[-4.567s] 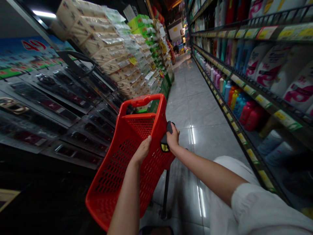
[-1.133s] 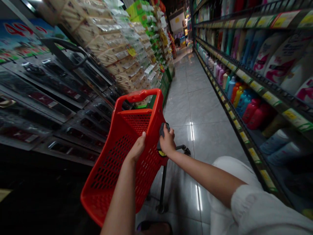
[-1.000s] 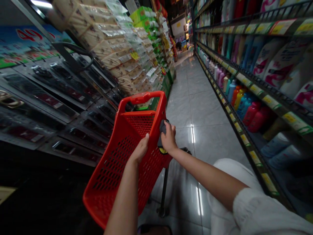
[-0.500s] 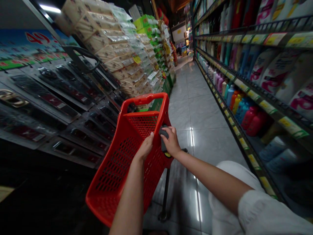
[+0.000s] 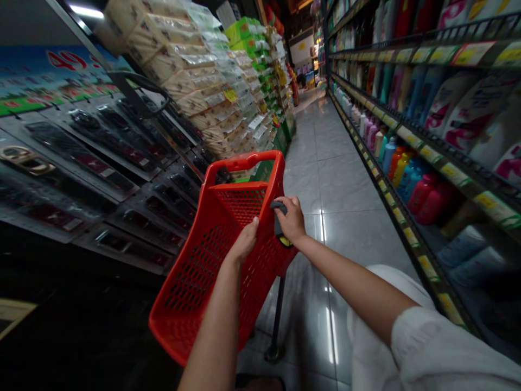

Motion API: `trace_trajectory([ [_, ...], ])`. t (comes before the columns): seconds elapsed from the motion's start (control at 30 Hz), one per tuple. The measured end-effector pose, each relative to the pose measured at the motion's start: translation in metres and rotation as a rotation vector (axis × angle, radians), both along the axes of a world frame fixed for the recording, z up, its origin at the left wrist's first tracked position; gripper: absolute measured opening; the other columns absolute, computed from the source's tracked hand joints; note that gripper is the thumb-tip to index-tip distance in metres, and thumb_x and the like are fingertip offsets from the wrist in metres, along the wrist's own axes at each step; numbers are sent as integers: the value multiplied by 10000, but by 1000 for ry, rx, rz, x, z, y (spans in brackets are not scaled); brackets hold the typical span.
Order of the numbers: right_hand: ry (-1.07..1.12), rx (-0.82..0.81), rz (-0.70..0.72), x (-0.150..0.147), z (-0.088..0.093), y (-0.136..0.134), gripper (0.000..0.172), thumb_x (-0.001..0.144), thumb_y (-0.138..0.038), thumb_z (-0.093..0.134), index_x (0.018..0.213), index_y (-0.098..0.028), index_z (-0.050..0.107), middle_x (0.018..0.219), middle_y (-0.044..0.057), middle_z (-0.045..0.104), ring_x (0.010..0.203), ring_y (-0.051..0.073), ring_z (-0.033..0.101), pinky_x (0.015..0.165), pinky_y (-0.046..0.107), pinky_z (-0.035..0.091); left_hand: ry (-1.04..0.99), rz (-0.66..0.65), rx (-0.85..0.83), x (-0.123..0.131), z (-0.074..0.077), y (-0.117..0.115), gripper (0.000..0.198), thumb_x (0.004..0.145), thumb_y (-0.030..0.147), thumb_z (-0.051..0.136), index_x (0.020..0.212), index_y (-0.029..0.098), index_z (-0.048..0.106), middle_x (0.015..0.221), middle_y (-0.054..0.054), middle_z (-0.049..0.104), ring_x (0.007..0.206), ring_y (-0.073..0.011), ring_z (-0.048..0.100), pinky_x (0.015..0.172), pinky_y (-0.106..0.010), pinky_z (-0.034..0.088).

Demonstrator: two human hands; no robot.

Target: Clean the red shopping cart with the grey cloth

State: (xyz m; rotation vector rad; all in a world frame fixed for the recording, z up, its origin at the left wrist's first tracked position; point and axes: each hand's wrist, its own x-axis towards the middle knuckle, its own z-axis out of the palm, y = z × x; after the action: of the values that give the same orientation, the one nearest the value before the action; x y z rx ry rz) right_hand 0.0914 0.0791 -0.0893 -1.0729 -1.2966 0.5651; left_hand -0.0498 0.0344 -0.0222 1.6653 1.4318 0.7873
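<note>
A red plastic shopping cart (image 5: 195, 233) with slotted walls stands tilted in view before me, and its basket looks bare inside. My left hand (image 5: 246, 240) is closed on the cart's near side, thumb up; its other fingers are mostly hidden. Just right of it, my right hand (image 5: 292, 220) wraps round a dark grey fitting (image 5: 279, 213) with a yellow patch at its lower end. This fitting sits against the cart's outer side, and my palm covers part of it. A dark metal leg (image 5: 279, 312) runs down from the cart to a caster.
Shelves of shampoo bottles (image 5: 459, 117) and coloured bottles (image 5: 423, 198) line the right side. At left hang packaged belts (image 5: 81, 152) on a rack. Stacked tissue packs (image 5: 183, 81) rise beyond the cart. A grey tiled aisle (image 5: 337, 179) runs ahead.
The cart sits slightly farther right and a little higher in view. My right hand has shifted up and right with the grey fitting; my left hand stays nearly in place.
</note>
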Motion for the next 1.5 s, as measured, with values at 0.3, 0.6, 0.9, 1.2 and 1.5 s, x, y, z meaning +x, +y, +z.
trace_trajectory([
  [0.3,-465,-172,28,16,-28,-15,303,826,-136,599,1076,-268,709,1146,83,557,1027,237,546,889,350,462,-57,0,-41,3,1,2,896,803,809,360,1242,84,650,1189,-125,705,1266,-303,544,1128,-433,344],
  [0.6,73,-212,21,-4,-28,7,247,808,-212,604,1033,-194,703,984,57,632,973,198,583,933,337,467,-81,18,-35,-4,-5,9,881,776,809,423,1238,96,655,1216,-122,693,1331,-313,479,1146,-429,312],
  [0.9,123,1,25,-33,-23,-27,231,804,-212,634,1017,-231,720,1061,67,546,1029,203,575,941,348,487,-103,29,-18,-9,-9,13,821,792,778,445,1181,91,671,1223,-138,686,1258,-291,543,1121,-416,344],
  [1.2,-11,42,144,-21,-21,-27,228,782,-160,638,961,-265,733,1048,42,565,998,196,583,923,344,494,-57,68,-9,-15,-10,15,820,764,810,432,1085,105,702,1167,-136,707,1220,-299,558,1090,-416,364],
  [1.5,-220,99,310,-33,-26,-59,294,758,-109,653,981,-278,740,1085,44,580,999,202,574,903,351,496,-66,99,10,-14,-9,20,818,738,832,434,1008,116,725,1086,-119,734,1117,-294,607,1046,-385,412],
])
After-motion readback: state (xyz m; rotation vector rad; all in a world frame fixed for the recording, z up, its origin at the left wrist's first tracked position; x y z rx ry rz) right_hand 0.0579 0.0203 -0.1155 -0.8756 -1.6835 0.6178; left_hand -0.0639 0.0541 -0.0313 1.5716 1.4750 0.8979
